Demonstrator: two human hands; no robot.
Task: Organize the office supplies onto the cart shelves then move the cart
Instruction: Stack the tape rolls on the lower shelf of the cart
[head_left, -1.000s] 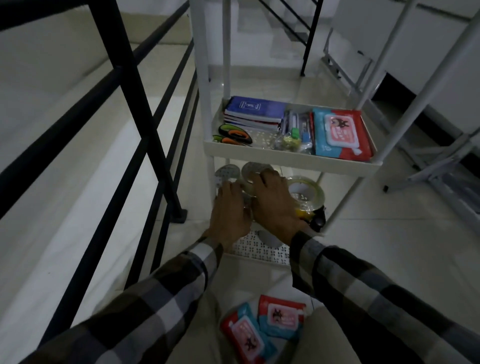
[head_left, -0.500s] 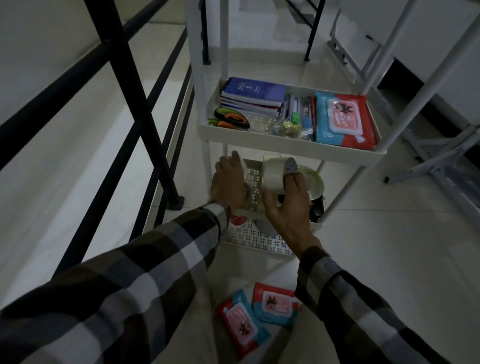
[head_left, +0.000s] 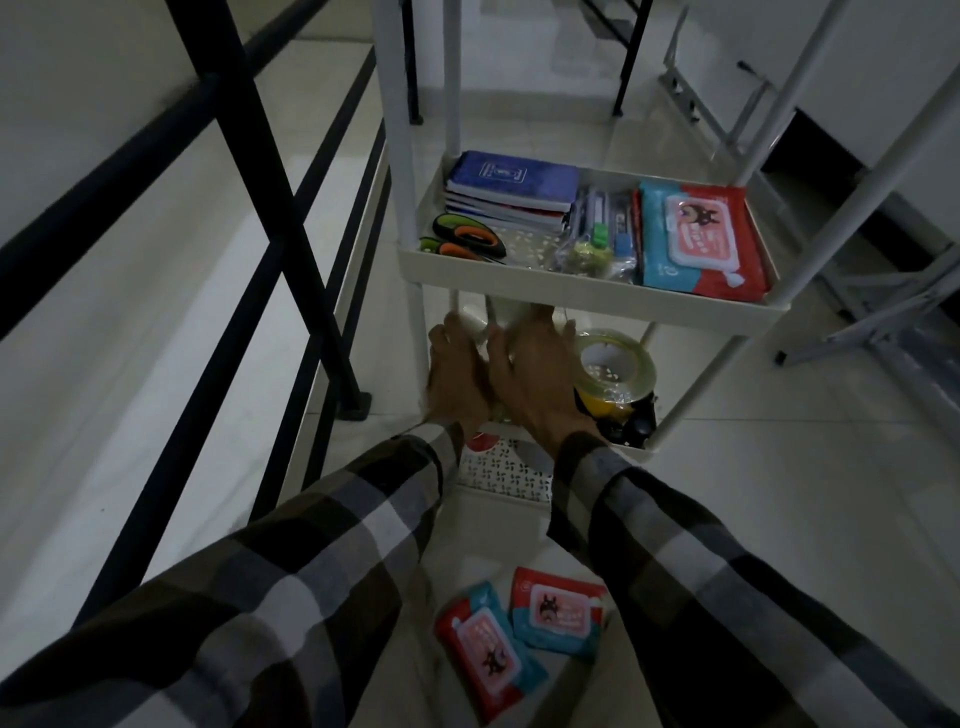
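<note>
Both hands reach under the cart's upper shelf (head_left: 587, 291). The left hand (head_left: 457, 374) and right hand (head_left: 540, 379) lie close together over pale tape rolls (head_left: 480, 319) on the lower shelf; whether either grip closes on a roll, I cannot tell. Right of the hands stands a clear tape roll (head_left: 615, 366). On the upper shelf lie notebooks (head_left: 511, 189), scissors (head_left: 467, 239) and a wipes pack (head_left: 701, 239).

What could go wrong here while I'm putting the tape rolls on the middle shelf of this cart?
Both hands, left hand and right hand, work under the upper shelf, so knuckles may bump its rim. The clear tape roll sits atop a yellow roll near the shelf's edge; a nudge could topple it. Two wipe packs lie by your legs and could be stepped on or forgotten before the cart moves.
</note>
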